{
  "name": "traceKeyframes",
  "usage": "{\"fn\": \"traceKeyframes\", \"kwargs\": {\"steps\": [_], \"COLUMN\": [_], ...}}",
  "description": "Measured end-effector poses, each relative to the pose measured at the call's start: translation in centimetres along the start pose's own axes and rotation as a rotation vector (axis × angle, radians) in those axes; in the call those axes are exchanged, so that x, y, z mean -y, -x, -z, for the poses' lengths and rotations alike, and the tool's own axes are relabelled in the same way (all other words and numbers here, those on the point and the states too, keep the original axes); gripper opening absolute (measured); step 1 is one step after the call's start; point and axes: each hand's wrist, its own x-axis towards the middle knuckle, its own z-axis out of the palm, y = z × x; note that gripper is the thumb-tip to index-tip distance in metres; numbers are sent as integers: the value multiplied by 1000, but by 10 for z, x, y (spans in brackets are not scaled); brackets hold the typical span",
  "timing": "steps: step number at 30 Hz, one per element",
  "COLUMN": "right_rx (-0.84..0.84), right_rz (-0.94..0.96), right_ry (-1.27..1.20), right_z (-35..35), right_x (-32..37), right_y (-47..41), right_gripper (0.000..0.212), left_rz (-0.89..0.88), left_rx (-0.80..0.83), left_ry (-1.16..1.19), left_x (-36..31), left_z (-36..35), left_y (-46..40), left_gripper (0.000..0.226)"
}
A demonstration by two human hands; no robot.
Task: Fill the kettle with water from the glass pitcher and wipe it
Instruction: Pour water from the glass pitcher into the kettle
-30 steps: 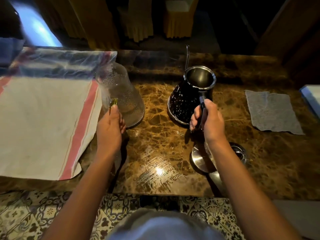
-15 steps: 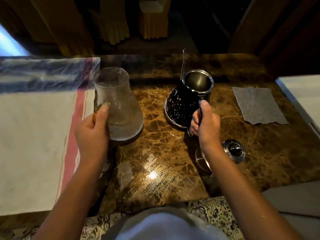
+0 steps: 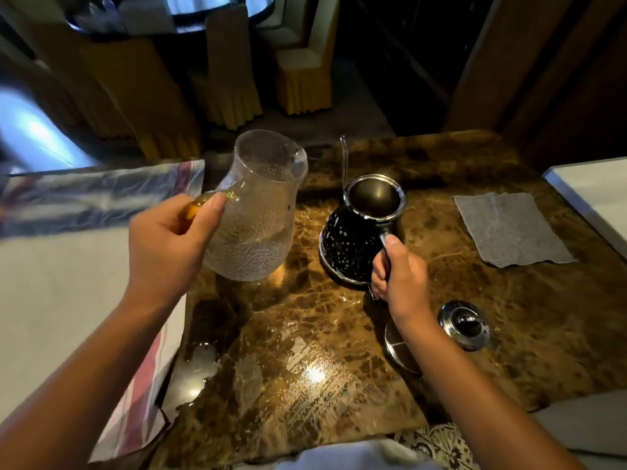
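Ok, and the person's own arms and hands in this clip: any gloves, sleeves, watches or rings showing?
None that show. The left hand and right hand are bare, with no gloves, and no ring or watch is visible. Both forearms are uncovered right down to the frame's bottom edge, with no sleeve cuff in view. Short, unpainted nails show on the thumbs.

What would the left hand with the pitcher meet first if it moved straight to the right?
Probably the kettle: its open mouth lies right of the pitcher held by the left hand. Depth is unclear.
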Motion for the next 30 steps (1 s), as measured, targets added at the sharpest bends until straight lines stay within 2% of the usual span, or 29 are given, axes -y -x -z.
{"fn": "traceKeyframes", "kwargs": {"steps": [2,7,10,15,20,23,30], "right_rx": [1,-6,19,33,39,38,45], "right_rz": [6,-2,-22,-51,-33,-42,-35], "right_ry": [1,13,18,22,7,-6,10], "right_z": [1,-2,-1,3,2,2,3], "right_x": [0,2,4,-2,0,2,5], "right_y": [-1,-1,0,14,23,24,26], "right_gripper": [59,60,60,63,69,65,65], "left_rz": [-20,-73,-78,-72,-62,-79,-113], "left_rx": [28,140,224,330,404,467,566], "left_ry": [-1,-49,-61,-82,-128,-176,-244], "left_x": [-8,-19,-30,-43,-53,-55,-65], "left_z": [1,7,8,10,6,1,-10], "left_y": [-11,-33,-39,-47,-52,-59,-67], "left_gripper": [31,57,53,31,40,47,44]}}
